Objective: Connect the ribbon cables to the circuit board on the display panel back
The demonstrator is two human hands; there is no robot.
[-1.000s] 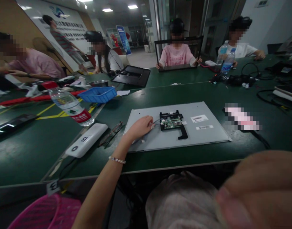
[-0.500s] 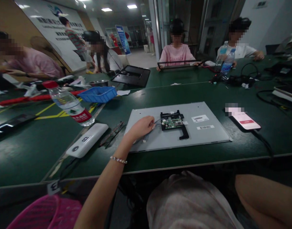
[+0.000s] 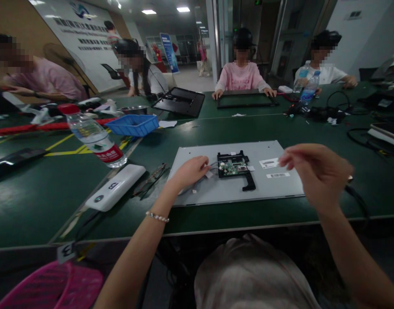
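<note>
Dark green tabletop [image 3: 210,128] spreads across a dim office, and on it, close to the near edge, lies a gray display panel [image 3: 271,189], back side up. Mounted on the panel's middle is a black plastic bracket [image 3: 248,182] that frames a green circuit board [image 3: 231,167]; a barcode label [image 3: 278,175] is stuck on the panel's right half.

The left hand [image 3: 192,171] rests over the panel's left half, fingers curled in at the gray cable [image 3: 201,183] leading to the board; whether they pinch it, I cannot tell. Above the panel's right edge hovers the right hand [image 3: 319,174], fingertips drawn narrowly together; I cannot tell whether anything sits between them.

Left of the panel are folded eyeglasses [image 3: 150,181], then a white power bank [image 3: 116,187], and behind that a clear red-capped water bottle [image 3: 95,139], leaning, its fill level unclear. Beyond the panel's far left corner sits a blue plastic tray [image 3: 135,128], its contents hard to make out, with a metal bowl [image 3: 132,110] behind it, the inside hidden. Below and left of the panel, under the table edge, is a pink slatted basket [image 3: 84,283], too dark inside to read.

Across from the panel, a person in a pink top [image 3: 240,77] has both hands on a black rectangular frame [image 3: 248,105]. Beyond the panel's far right corner stand two plastic bottles [image 3: 309,89], one in front of the other.
</note>
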